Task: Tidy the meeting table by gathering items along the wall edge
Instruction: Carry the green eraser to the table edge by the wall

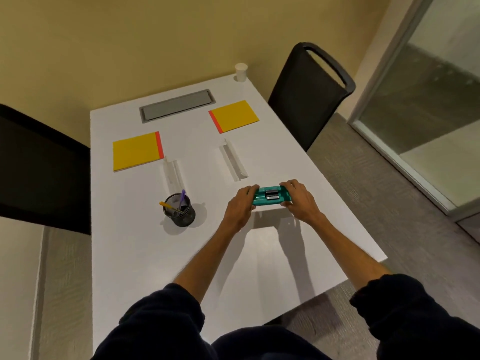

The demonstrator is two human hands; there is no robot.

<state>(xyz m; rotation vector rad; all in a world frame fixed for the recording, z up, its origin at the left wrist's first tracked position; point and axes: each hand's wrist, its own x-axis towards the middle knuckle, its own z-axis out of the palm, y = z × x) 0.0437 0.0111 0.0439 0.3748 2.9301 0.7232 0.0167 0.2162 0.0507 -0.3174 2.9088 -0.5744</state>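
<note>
A small teal tray [271, 195] with dark grey blocks in it is held a little above the white table [145, 255], its shadow below it. My left hand [240, 207] grips its left end and my right hand [298, 200] grips its right end. Two yellow notepads with red spines lie further out, one at the left [136, 152] and one at the right [235, 116]. Two white folded name cards lie between them, one left [173, 175] and one right [232, 161]. A black mesh pen cup [179, 210] holds a yellow pen and a purple pen.
A white paper cup [241, 71] stands at the far right corner by the beige wall. A grey cable hatch [177, 105] is set into the far end of the table. A black chair [311, 94] stands at the right, a dark screen [44, 170] at the left.
</note>
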